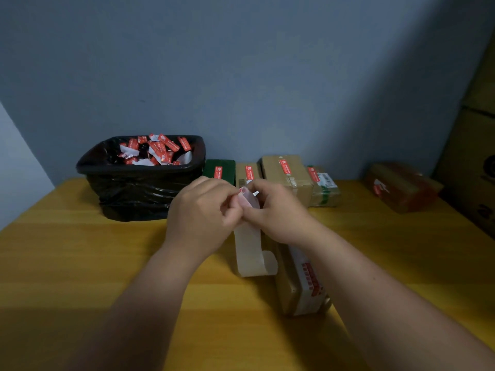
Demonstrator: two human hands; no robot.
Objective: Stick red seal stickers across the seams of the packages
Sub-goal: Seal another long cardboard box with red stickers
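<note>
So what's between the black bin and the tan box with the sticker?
In the head view, a dark green package sits between the black bin and the tan box.

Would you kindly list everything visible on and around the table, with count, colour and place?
Bin: one, black-lined, table's back left, holding red and white sticker scraps.
Sealed packages: four in a row at the wall, one dark green and three brown, each with a red sticker.
Reddish-brown package: one, back right, red sticker on it.
Near package: one, brown with a white and red label, under the right forearm.
Backing strip: one, pale, hanging from the hands and curling onto the table.
Table: one, yellow wood.
Cardboard boxes: brown, stacked at far right.
Left hand: pinches the strip's top.
Right hand: pinches it too.
</note>
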